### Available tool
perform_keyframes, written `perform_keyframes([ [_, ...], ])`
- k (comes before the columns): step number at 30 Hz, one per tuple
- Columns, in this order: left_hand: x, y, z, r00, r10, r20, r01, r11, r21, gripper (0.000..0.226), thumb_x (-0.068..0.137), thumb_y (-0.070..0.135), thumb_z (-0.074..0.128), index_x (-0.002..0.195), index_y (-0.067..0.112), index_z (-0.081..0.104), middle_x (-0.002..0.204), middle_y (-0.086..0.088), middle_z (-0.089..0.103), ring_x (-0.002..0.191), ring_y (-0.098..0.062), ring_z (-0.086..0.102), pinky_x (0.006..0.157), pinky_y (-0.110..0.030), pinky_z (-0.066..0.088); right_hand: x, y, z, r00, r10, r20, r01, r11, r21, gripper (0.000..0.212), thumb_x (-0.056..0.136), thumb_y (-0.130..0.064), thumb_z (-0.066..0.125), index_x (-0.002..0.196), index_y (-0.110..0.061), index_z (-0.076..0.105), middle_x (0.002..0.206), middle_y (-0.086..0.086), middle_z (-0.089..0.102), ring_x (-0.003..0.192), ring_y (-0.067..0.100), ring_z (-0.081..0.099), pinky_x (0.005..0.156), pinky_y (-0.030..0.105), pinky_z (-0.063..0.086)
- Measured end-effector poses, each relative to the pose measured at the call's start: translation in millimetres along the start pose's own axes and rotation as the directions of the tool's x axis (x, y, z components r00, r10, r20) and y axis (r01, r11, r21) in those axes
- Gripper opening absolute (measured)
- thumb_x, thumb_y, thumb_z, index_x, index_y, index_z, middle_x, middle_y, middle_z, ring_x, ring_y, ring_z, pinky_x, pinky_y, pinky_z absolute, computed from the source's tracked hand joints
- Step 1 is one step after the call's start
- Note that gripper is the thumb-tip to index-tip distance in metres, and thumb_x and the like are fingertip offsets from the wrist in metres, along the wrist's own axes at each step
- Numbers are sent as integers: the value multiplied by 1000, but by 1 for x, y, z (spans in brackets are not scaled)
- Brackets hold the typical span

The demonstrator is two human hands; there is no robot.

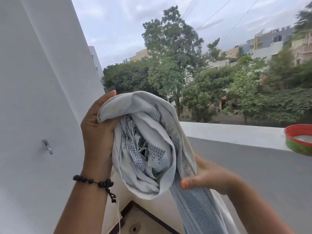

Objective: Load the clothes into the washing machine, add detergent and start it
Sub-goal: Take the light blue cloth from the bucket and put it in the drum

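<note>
Head view. Bundled pale blue-and-white cloth [148,146] up at chest height in front of the camera, gathered into a loose roll with the opening facing the lens. Left hand [98,130] at nine o'clock of the bundle, closed on its upper edge, thumb over the top, beaded bracelet [96,182] on the wrist. Right hand [207,176] at four o'clock, pinching the lower fold between thumb and fingers; from there a long tail of the fabric hanging down toward six o'clock and out of frame. Long axis of the cloth therefore running from eleven o'clock down to five o'clock, both hands touching it, neither nearer than the other.

No washing machine in sight, no detergent recognisable. Judged from this: loading not yet done, cloth probably to be carried down and away toward a drum somewhere below or behind; trailing tail likely to drag or snag unless gathered first.

Containers: red-rimmed green tub [299,140] at three o'clock on the white parapet ledge [228,132], well apart from the hands, something pale inside, contents not identifiable. White wall [42,81] at nine o'clock with a small metal tap [47,146].
</note>
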State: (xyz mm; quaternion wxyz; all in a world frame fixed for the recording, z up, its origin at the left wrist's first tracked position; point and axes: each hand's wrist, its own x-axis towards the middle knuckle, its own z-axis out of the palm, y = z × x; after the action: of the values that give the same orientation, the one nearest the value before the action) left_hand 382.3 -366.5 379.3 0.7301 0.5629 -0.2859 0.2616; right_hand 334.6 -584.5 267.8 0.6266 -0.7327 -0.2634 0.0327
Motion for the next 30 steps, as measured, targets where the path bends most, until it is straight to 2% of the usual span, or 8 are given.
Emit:
perform_keyframes([
  [7, -8, -25, 8, 959, 243, -144, -206, 950, 233, 28, 85, 3, 69, 109, 17, 64, 107, 4, 67, 101, -11, 64, 88, -27, 51, 6, -7, 8, 988, -48, -147, 68, 988, 135, 112, 52, -53, 91, 145, -42, 29, 139, -14, 53, 127, 10, 55, 104, 36, 47],
  [10, -21, -33, 14, 949, 283, -137, -231, 924, 305, 31, 87, 5, 69, 116, 12, 60, 111, 6, 65, 105, -9, 62, 89, -23, 50, 14, 0, 19, 936, -16, -352, 54, 993, 100, 95, 53, -36, 93, 132, -48, 43, 126, -12, 63, 114, 8, 63, 96, 36, 52],
  [14, -26, -41, -5, 999, -51, 3, 48, 959, 280, 59, 77, 38, 72, 130, 21, 51, 116, 10, 65, 110, -12, 62, 91, -36, 53, 10, -2, 2, 858, -66, -509, 90, 996, 21, 72, 58, -16, 84, 119, -44, 57, 110, -11, 70, 101, 10, 68, 86, 39, 57],
  [18, -27, -34, -34, 849, -462, 255, 291, 814, 503, 109, 61, 45, 84, 144, 55, 15, 147, 23, 37, 133, 2, 41, 105, -34, 43, 4, -13, -31, 800, -188, -570, 19, 957, -289, 75, 56, -18, 81, 125, -37, 56, 109, -14, 67, 103, 7, 63, 83, 36, 54],
  [21, -34, -21, -32, 759, -537, 367, 149, 693, 705, 130, 53, 58, 88, 138, 69, -10, 153, 38, -6, 143, 13, -3, 122, -41, 13, 12, -14, -40, 781, -275, -560, -102, 829, -549, 79, 61, -11, 84, 131, -34, 56, 105, -5, 59, 99, 15, 57, 80, 28, 48],
  [25, -40, -18, 5, 729, -492, 475, -206, 505, 838, 140, 52, 70, 79, 131, 62, -36, 131, 45, -42, 136, 5, -37, 116, -58, -14, 27, -14, -28, 835, -377, -401, -96, 618, -781, 70, 71, -13, 78, 136, -29, 55, 97, -2, 47, 88, 17, 50, 72, 30, 45],
  [27, -38, -21, 24, 699, -503, 509, -329, 405, 853, 145, 54, 67, 81, 131, 56, -41, 152, 27, -31, 144, -6, -31, 112, -65, -17, 32, -16, -21, 884, -383, -269, 0, 575, -818, 64, 76, -17, 78, 135, -29, 56, 100, -1, 47, 89, 16, 49, 73, 29, 45],
  [30, -37, -32, 37, 659, -535, 529, -366, 386, 847, 142, 59, 60, 82, 136, 53, -36, 150, 8, 43, 140, -16, 39, 112, -68, -12, 33, -17, -19, 917, -367, -155, 108, 605, -789, 64, 76, -16, 78, 134, -33, 54, 102, -3, 50, 93, 13, 49, 76, 29, 46],
])
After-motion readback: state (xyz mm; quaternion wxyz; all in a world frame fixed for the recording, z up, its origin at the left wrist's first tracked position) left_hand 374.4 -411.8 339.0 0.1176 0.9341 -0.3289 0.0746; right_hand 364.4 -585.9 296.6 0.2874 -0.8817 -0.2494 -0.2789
